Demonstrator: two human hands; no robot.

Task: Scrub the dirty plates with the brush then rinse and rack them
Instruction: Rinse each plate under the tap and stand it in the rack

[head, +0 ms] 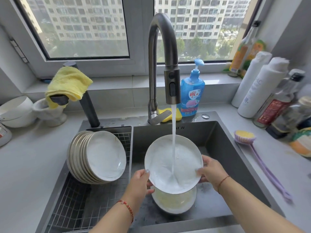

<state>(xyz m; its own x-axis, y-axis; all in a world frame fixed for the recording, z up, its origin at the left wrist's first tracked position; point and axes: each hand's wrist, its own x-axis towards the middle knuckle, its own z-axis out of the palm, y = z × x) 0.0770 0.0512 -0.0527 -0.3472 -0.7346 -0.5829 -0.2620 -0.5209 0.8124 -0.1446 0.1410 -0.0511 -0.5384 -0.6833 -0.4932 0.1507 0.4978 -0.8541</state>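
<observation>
A white plate (pixel 161 158) tilts under the running stream from the tap (pixel 171 84), and water pools at its lower rim. My left hand (pixel 140 182) grips its lower left edge. My right hand (pixel 211 172) grips its right edge, thumb on the face. Under it in the sink (pixel 218 132) lies a second plate (pixel 173 202) with yellowish residue. Several plates (pixel 101 155) lean on edge in the wire rack (pixel 79 204) at the sink's left. The long-handled brush (pixel 244 136), lilac with a yellow head, lies on the counter to the right.
A blue soap bottle (pixel 191 93) and a yellow sponge (pixel 178 116) stand behind the tap. Bottles (pixel 272 105) crowd the right counter. White bowls (pixel 16 111) sit at the left, and a yellow cloth (pixel 69 83) hangs over a dark spout.
</observation>
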